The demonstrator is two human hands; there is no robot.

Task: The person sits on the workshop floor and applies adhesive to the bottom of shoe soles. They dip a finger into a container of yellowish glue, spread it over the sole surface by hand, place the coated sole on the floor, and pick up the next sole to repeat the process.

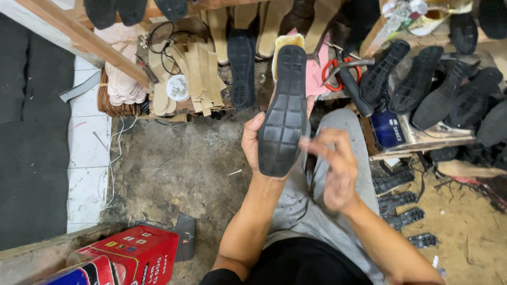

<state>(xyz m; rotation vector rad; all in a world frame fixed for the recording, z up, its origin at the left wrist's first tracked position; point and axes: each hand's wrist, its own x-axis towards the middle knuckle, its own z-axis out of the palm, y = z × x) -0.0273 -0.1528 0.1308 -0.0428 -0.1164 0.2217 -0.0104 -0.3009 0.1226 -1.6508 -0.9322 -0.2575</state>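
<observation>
A shoe with a black ridged rubber sole (283, 111) is held up in front of me, sole toward the camera, toe pointing away. My left hand (252, 141) grips it from underneath at the heel end. My right hand (334, 169) hovers just right of the heel, fingers spread and blurred, fingertips close to the sole's edge. A pale lining shows at the shoe's far end. My grey-trousered leg (343, 132) lies beneath both hands.
Several black soles (438, 89) lean in a row at the right. Pliers with red handles (340, 71) lie behind the shoe. Tan insole pieces (190, 74) pile up at the back. A red box (134, 253) sits at lower left, more soles (398, 200) on the floor.
</observation>
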